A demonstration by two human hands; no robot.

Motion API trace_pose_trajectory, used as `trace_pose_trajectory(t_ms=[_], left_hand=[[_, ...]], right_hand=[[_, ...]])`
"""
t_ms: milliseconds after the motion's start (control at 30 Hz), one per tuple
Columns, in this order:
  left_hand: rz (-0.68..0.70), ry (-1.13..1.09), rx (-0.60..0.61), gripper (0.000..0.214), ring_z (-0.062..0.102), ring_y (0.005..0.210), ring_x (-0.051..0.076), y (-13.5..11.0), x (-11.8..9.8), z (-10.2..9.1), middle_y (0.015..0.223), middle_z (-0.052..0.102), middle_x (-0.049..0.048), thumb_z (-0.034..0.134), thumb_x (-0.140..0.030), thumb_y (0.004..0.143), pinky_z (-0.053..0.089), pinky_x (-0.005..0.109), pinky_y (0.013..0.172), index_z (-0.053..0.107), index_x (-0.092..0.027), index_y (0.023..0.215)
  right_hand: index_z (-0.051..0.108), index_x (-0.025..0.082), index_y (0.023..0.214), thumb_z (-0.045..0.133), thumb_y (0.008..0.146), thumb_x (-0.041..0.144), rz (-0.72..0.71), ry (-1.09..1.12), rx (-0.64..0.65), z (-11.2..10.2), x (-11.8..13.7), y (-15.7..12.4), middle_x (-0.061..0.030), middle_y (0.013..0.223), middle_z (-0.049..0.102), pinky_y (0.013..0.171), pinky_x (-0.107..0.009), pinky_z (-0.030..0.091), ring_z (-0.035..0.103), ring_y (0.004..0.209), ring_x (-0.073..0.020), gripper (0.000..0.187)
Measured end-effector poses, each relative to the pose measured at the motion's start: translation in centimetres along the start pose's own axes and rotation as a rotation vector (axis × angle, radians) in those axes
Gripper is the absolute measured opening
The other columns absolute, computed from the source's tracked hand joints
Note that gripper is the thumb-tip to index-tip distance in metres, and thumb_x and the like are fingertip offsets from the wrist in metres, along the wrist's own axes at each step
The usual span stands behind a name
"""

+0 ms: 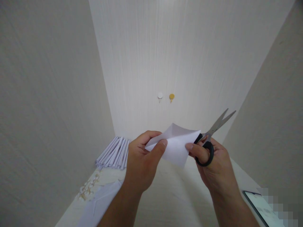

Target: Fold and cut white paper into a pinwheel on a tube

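A small white sheet of paper [176,148], creased and partly folded, is held up in the air between both hands. My left hand [145,160] pinches its left end, thumb on top and fingers behind. With the thumb, my right hand [214,160] touches the paper's right edge. A pair of scissors [208,148] with black handles also hangs on my right hand, the thumb through one loop. Its blades are slightly apart, pointing up and right, away from the paper. The right fingers behind the handles are partly hidden.
Several rolled white paper tubes [113,153] lie in a pile at the left. Nearer are small white and tan bits [88,186] and flat white sheets [101,201]. A tablet-like device [260,206] rests at the right. Two round hooks, white [160,95] and yellow [171,96], are on the wall.
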State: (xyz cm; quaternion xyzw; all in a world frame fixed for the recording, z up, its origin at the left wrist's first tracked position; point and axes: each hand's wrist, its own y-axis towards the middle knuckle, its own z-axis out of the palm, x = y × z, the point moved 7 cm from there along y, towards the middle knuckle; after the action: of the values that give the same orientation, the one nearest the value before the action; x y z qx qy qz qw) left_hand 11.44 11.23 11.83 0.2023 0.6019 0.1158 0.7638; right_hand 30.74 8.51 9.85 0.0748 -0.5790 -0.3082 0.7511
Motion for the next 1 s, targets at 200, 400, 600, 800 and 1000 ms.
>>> trace_pose_trajectory(t_ms=[200, 400, 600, 800, 1000], left_hand=[[-0.064, -0.17, 0.007, 0.027, 0.062, 0.059, 0.012, 0.5, 1.2, 0.2, 0.074, 0.072, 0.0, 0.082, -0.03, 0.073, 0.052, 0.021, 0.053, 0.073, -0.018, 0.096], [-0.128, -0.082, 0.164, 0.024, 0.063, 0.057, 0.013, 0.5, 1.9, 1.4, 0.066, 0.07, 0.0042, 0.074, -0.037, 0.082, 0.045, 0.019, 0.046, 0.075, -0.014, 0.089], [-0.123, -0.056, 0.095, 0.019, 0.061, 0.052, 0.012, 0.6, 1.4, 0.4, 0.066, 0.071, 0.002, 0.077, -0.033, 0.077, 0.049, 0.02, 0.047, 0.076, -0.015, 0.085], [-0.009, 0.125, 0.08, 0.01, 0.059, 0.055, 0.009, 0.5, -0.3, -0.3, 0.066, 0.069, -0.0011, 0.076, -0.028, 0.079, 0.048, 0.016, 0.05, 0.078, -0.018, 0.082], [-0.015, 0.22, 0.165, 0.015, 0.063, 0.062, 0.013, 0.6, -0.5, -0.4, 0.066, 0.069, -0.0005, 0.073, -0.032, 0.083, 0.047, 0.019, 0.053, 0.076, -0.018, 0.077]], right_hand=[[0.069, 0.019, 0.076, 0.086, 0.068, 0.023, 0.0, 0.035, -0.09, -0.4, -0.3, 0.0, 0.0014, 0.072, 0.065, 0.06, -0.026, 0.045, 0.056, 0.064, -0.0136, 0.019], [0.068, 0.019, 0.079, 0.085, 0.07, 0.025, -0.009, 0.034, -0.112, -0.2, -0.3, 0.0, 0.0004, 0.077, 0.067, 0.058, -0.027, 0.045, 0.056, 0.063, -0.0136, 0.02], [0.068, 0.019, 0.079, 0.084, 0.07, 0.023, 0.007, 0.025, -0.074, -0.1, -0.2, -0.1, 0.0013, 0.075, 0.065, 0.058, -0.027, 0.045, 0.056, 0.063, -0.0135, 0.019], [0.068, 0.02, 0.079, 0.084, 0.071, 0.021, 0.015, 0.012, -0.008, 0.0, 0.0, -0.3, 0.0026, 0.072, 0.064, 0.059, -0.025, 0.046, 0.057, 0.065, -0.0131, 0.018], [0.066, 0.02, 0.076, 0.084, 0.071, 0.021, 0.004, 0.023, -0.009, 0.2, -0.1, -0.4, 0.0029, 0.07, 0.064, 0.059, -0.025, 0.045, 0.057, 0.064, -0.013, 0.019]])
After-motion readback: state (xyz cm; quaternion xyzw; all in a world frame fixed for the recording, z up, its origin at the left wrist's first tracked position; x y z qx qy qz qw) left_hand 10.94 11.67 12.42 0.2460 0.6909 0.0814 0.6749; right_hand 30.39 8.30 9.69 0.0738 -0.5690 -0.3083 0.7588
